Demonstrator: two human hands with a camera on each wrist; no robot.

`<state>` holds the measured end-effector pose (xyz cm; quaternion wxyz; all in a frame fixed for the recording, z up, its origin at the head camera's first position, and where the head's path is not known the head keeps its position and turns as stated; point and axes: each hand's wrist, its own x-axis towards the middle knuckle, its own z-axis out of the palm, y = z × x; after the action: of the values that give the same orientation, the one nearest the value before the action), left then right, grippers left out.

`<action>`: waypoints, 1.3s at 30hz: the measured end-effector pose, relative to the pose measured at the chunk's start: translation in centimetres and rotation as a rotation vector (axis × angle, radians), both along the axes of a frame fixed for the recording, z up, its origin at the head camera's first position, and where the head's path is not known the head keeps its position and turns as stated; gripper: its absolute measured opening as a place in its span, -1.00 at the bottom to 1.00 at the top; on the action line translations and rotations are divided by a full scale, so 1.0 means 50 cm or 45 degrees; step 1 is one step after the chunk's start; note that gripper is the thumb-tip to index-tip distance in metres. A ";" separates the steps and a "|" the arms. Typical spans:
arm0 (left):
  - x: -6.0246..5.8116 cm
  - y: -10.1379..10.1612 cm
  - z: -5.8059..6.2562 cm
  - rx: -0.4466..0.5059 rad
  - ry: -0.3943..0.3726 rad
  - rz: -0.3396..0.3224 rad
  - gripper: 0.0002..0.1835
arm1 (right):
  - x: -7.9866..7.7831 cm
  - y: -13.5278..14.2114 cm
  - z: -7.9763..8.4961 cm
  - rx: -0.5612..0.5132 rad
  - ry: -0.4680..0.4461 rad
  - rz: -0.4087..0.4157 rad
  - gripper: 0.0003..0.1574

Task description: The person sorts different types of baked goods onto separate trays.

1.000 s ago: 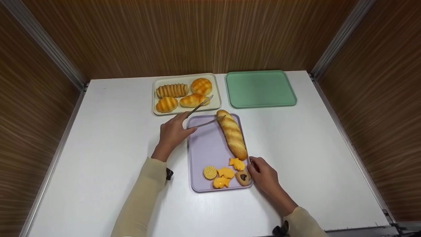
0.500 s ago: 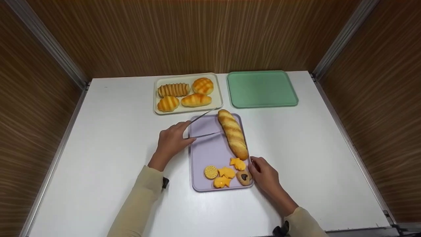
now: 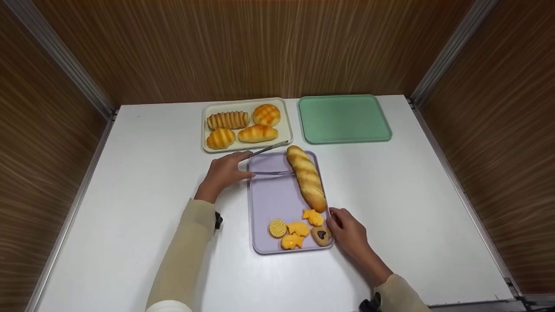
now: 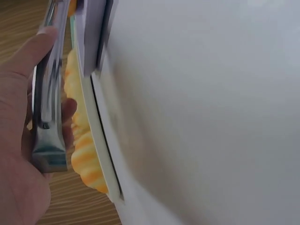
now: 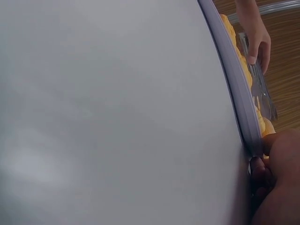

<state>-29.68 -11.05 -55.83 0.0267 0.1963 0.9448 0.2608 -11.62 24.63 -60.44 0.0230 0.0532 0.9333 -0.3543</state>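
Note:
My left hand (image 3: 223,173) holds metal tongs (image 3: 274,173), their arms spread apart over the upper part of the lilac tray (image 3: 271,199). One tip is beside the left side of a long bread loaf (image 3: 307,177); the other is near the cream tray's front edge. In the left wrist view, thumb and fingers lie around the tongs (image 4: 49,103). My right hand (image 3: 349,229) grips the lilac tray's right edge near its front corner, with the fingertips partly hidden. On that tray's front part lie a round biscuit (image 3: 277,228), a heart-centred cookie (image 3: 321,235) and several fish-shaped crackers (image 3: 298,228).
Behind stands a cream tray (image 3: 286,130) bearing a ridged loaf (image 3: 228,120), a round bun (image 3: 266,115) and two smaller breads. A bare green tray (image 3: 344,119) lies to its right. Wood-grain walls (image 3: 260,52) enclose the white table (image 3: 412,208) at the back and sides.
The tongs have drawn back from above the cream tray's bread and the loaf's far end to the loaf's left side. My right hand and the lilac tray look unmoved.

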 end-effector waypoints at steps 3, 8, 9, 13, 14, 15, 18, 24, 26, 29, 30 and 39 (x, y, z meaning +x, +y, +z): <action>-0.027 -0.002 0.002 0.029 -0.086 -0.055 -0.26 | 0.002 -0.001 -0.001 -0.005 -0.003 -0.011 -0.48; -0.054 0.000 -0.002 0.055 -0.199 -0.093 -0.27 | 0.003 -0.002 -0.003 0.001 0.039 -0.006 -0.50; -0.059 0.002 -0.002 0.054 -0.215 -0.094 -0.28 | 0.002 -0.002 -0.004 0.008 0.053 -0.004 -0.51; -0.071 0.008 -0.004 0.061 -0.270 -0.097 -0.29 | 0.001 -0.003 -0.007 0.050 0.079 0.000 -0.53; -0.073 0.010 -0.003 0.061 -0.280 -0.102 -0.30 | 0.001 -0.003 -0.008 0.058 0.077 0.000 -0.53; -0.076 0.011 -0.003 0.062 -0.287 -0.106 -0.30 | 0.001 -0.003 -0.008 0.056 0.070 -0.003 -0.53; -0.082 0.015 0.001 0.065 -0.306 -0.123 -0.30 | 0.001 -0.005 -0.008 0.046 0.057 -0.009 -0.52; -0.084 0.019 0.009 0.074 -0.330 -0.137 -0.29 | 0.004 -0.002 -0.006 0.037 0.047 -0.013 -0.51; -0.077 0.013 0.011 0.069 -0.330 -0.135 -0.28 | 0.004 -0.002 -0.007 0.032 0.049 -0.017 -0.51; -0.066 0.003 0.012 0.066 -0.301 -0.133 -0.29 | 0.005 -0.002 -0.007 0.031 0.063 -0.019 -0.52; -0.061 -0.001 0.012 0.065 -0.284 -0.134 -0.30 | 0.004 -0.002 -0.007 0.030 0.065 -0.018 -0.52; -0.025 -0.038 0.008 0.043 -0.171 -0.153 -0.44 | 0.001 -0.003 -0.011 0.038 0.072 -0.007 -0.52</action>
<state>-30.91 -12.97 -55.43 0.1024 0.2350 0.9230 0.2871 -11.57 24.47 -60.98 -0.0051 0.0462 0.9386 -0.3419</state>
